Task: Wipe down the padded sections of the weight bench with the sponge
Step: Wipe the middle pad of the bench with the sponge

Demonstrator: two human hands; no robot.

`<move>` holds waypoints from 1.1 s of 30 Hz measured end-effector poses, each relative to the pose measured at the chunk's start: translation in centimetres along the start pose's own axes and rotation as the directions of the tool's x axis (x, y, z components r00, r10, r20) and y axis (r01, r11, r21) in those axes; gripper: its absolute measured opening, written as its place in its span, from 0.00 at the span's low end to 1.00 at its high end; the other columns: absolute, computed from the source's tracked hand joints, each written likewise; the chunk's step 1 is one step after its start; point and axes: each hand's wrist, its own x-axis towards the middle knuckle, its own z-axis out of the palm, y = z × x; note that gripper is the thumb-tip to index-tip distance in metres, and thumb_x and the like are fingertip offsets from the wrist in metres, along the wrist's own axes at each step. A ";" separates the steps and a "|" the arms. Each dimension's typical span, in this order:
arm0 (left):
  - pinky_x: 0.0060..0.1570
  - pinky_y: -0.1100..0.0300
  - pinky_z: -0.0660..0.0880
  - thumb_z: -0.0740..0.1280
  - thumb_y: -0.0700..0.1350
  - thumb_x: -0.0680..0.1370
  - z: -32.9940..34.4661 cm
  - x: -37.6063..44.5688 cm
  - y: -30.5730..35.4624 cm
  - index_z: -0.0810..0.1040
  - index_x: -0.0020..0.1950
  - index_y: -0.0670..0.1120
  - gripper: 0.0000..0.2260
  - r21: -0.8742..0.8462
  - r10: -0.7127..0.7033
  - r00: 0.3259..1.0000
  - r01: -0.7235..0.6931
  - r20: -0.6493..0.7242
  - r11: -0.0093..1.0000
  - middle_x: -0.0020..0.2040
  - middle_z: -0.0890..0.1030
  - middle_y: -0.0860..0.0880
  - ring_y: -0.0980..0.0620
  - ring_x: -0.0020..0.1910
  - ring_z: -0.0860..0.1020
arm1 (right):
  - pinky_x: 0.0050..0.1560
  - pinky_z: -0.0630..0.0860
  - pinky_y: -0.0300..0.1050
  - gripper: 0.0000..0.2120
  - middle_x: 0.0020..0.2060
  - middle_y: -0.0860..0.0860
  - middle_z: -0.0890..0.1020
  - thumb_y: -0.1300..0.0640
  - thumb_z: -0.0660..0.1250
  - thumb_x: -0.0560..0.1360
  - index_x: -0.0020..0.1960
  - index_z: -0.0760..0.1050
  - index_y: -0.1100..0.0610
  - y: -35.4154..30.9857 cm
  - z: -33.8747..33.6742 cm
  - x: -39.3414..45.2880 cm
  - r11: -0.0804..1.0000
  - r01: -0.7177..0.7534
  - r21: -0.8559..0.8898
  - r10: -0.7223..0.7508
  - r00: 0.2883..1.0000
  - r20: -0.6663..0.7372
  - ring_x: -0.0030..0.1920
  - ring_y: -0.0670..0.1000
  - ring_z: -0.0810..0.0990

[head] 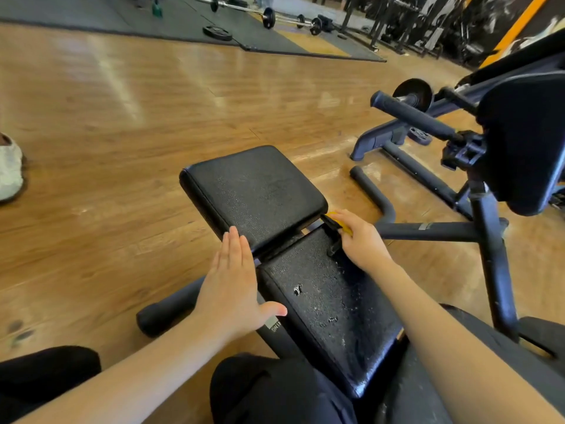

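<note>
- Nearest: back pad [333, 310], long, black and textured, with two small tears and pale specks or droplets on it. Firm vinyl over foam by the look; it should take pressure, but go easy over the tears so the cover doesn't rip further.
- Left hand [232, 289]: flat, fingers straight and together, holding nothing. It lies along the pad's left edge, fingertips reaching the corner of the seat pad [256, 194].
- Right hand [360, 240]: fingers curled over the sponge [337, 220] at the far right corner of the back pad, by the gap between the pads.
- Sponge: yellow with a dark scrub face, mostly hidden by the fingers. Likely light, soft and compressible, slick if wet. Grip across the short sides and keep the palm on top for even pressure.
- Seat pad: looks cleaner, no visible tears.
- Farthest: second machine [489, 142] on the wooden floor.
</note>
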 end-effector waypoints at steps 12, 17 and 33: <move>0.73 0.51 0.41 0.58 0.74 0.66 0.3 -0.1 -0.3 0.32 0.72 0.36 0.57 -0.012 0.027 1.000 -0.027 -0.007 1.000 0.72 0.30 0.36 0.42 0.73 0.33 | 0.66 0.55 0.33 0.12 0.67 0.47 0.72 0.53 0.63 0.76 0.58 0.78 0.50 -3.6 2.5 -3.1 0.988 -0.056 0.142 0.066 0.996 -0.062 0.71 0.45 0.62; 0.73 0.51 0.44 0.61 0.72 0.66 0.0 -0.2 -0.1 0.32 0.73 0.37 0.57 -0.043 0.019 1.000 -0.018 0.015 0.999 0.72 0.30 0.37 0.42 0.74 0.34 | 0.69 0.55 0.30 0.15 0.66 0.46 0.73 0.58 0.66 0.74 0.60 0.76 0.49 -5.5 4.4 -7.4 0.977 0.166 0.131 -0.165 0.986 -0.018 0.67 0.37 0.62; 0.74 0.49 0.45 0.62 0.72 0.66 0.4 0.1 -0.3 0.35 0.73 0.35 0.58 -0.040 0.042 0.999 -0.042 -0.014 0.998 0.73 0.32 0.35 0.40 0.74 0.35 | 0.62 0.54 0.25 0.19 0.63 0.49 0.75 0.65 0.64 0.74 0.65 0.73 0.55 -1.0 1.0 -3.6 0.992 0.012 0.124 -0.003 0.998 -0.068 0.66 0.43 0.67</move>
